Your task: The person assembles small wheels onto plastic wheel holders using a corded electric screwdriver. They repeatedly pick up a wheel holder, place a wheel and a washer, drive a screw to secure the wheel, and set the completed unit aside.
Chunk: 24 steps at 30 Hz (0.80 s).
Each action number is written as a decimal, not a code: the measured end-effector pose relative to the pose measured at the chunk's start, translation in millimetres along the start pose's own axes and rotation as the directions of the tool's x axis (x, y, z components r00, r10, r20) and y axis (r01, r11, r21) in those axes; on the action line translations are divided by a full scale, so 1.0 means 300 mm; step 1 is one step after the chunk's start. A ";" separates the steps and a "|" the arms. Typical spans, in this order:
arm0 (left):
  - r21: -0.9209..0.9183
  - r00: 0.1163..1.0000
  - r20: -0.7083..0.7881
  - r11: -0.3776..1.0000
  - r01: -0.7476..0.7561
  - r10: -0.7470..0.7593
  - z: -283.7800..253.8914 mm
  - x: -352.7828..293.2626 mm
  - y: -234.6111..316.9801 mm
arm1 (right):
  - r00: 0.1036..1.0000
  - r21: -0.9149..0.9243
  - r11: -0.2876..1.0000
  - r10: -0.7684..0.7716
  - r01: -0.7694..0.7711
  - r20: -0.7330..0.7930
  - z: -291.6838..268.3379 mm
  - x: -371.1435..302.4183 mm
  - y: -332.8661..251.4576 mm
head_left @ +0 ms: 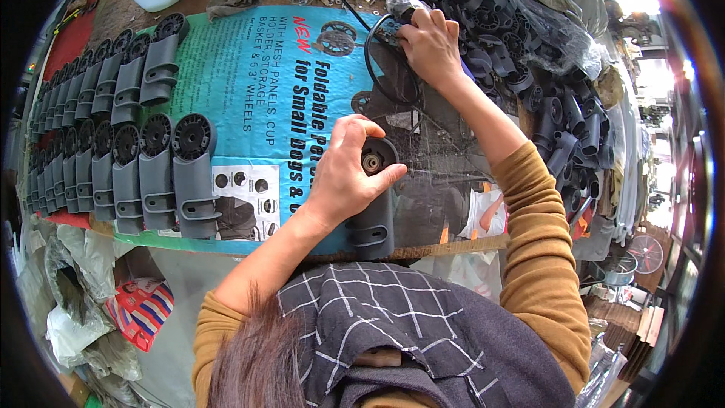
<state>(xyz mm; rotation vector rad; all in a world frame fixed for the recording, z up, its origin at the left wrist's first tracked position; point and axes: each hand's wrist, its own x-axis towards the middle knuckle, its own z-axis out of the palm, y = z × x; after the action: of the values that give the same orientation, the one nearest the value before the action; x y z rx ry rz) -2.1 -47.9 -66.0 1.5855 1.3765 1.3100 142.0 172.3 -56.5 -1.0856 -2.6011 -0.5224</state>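
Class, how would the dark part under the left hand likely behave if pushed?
The part is probably stiff, given its moulded, plastic-looking body. Its near end reaches the table's edge, so a push that way might tip it off.

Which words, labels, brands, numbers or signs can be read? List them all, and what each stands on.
Blue-green sheet: red and bold black headline, sideways, partly behind the left hand; legible, wording not copied.
Same sheet: thinner dark lines legible, not copied; smallest line too small.
White panel: captions too small to read.
Red packet: any print too blurred.
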 end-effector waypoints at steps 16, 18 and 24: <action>-0.059 0.999 -0.034 0.998 0.028 -0.030 0.003 -0.014 0.005 | 0.943 0.533 0.780 0.301 -0.328 0.139 -0.164 -0.071 -0.104; -0.007 0.996 -0.082 0.999 -0.046 0.045 0.008 -0.019 0.004 | 0.921 0.777 0.496 0.239 -0.388 0.308 -0.281 -0.184 -0.155; -0.071 0.994 -0.070 0.994 -0.087 0.082 0.018 -0.015 -0.007 | 0.773 0.746 0.206 0.204 -0.633 0.601 -0.404 -0.393 -0.283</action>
<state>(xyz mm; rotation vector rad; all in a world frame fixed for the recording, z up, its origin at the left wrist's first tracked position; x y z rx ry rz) 2.7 -51.2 -70.6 1.5784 1.2979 1.4594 174.2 -8.7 -11.5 -1.3707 -1.9637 1.3510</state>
